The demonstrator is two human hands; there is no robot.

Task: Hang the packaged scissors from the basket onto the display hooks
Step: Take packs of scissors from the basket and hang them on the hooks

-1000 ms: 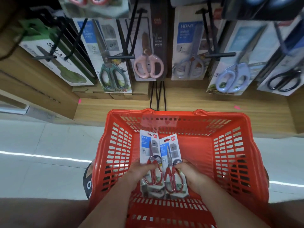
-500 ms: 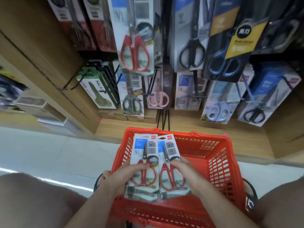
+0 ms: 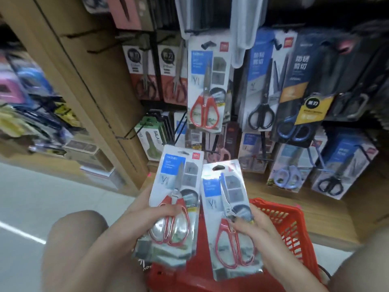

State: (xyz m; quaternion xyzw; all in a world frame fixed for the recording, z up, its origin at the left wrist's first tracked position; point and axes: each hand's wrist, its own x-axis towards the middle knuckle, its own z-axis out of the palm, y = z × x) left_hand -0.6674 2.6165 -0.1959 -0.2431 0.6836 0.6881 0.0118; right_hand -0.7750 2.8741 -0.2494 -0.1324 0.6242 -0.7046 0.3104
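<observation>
Two red-handled scissors in clear carded packs, left pack [image 3: 175, 204] and right pack [image 3: 230, 218], are being gripped one apiece by the left hand [image 3: 151, 213] and right hand [image 3: 250, 225]. She ought to be lining each hang-slot up with the far matching hook [image 3: 208, 44].

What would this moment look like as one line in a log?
left hand: holds left scissors pack | right hand: holds right scissors pack | both above red basket | not yet hung
</observation>
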